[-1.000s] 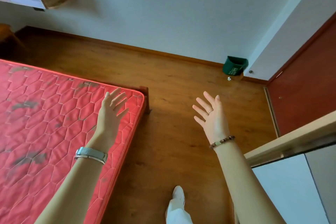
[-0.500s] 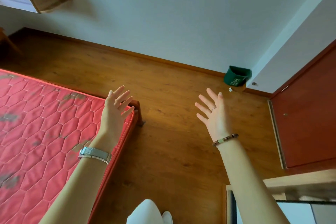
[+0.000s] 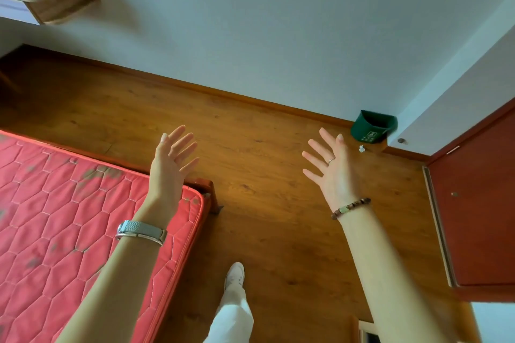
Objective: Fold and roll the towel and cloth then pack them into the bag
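One change: foot [image 3: 235,273] now stepped forward beside bed [image 3: 83,217].
Left hand [image 3: 171,161]: spread, empty.
Right hand [image 3: 333,172]: spread, empty.

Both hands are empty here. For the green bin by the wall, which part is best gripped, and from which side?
Probably the front rim of the green bin, reached from above on the room side. Its mouth faces up, its back stands at the wall and a jutting wall corner crowds its right, so the front edge looks freest. The right hand, open, is nearer.
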A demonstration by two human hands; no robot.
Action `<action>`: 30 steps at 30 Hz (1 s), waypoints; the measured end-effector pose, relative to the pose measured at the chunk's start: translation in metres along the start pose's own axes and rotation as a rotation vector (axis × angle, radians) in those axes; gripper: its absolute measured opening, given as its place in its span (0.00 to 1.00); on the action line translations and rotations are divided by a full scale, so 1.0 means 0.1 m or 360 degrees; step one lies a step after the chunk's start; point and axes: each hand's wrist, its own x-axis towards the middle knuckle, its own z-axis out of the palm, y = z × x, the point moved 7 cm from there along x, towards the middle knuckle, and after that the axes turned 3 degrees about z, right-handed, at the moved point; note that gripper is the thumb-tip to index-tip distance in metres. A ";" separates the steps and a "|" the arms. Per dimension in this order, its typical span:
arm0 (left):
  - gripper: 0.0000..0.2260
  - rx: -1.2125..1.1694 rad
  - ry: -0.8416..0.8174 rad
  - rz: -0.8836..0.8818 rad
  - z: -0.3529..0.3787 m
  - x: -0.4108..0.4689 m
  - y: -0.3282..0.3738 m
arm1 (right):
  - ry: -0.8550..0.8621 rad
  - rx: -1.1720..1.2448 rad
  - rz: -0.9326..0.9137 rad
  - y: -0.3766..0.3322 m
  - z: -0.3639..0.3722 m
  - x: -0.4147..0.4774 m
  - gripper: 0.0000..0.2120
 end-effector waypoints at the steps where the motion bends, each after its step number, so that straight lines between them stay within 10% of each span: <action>1: 0.20 0.0005 0.0001 0.0004 0.01 0.15 0.03 | -0.0001 -0.0002 0.0000 -0.05 0.08 0.13 0.26; 30: 0.26 -0.0103 0.0272 0.0149 0.28 3.18 0.39 | -0.0368 -0.0004 0.0090 -0.98 1.46 3.39 0.25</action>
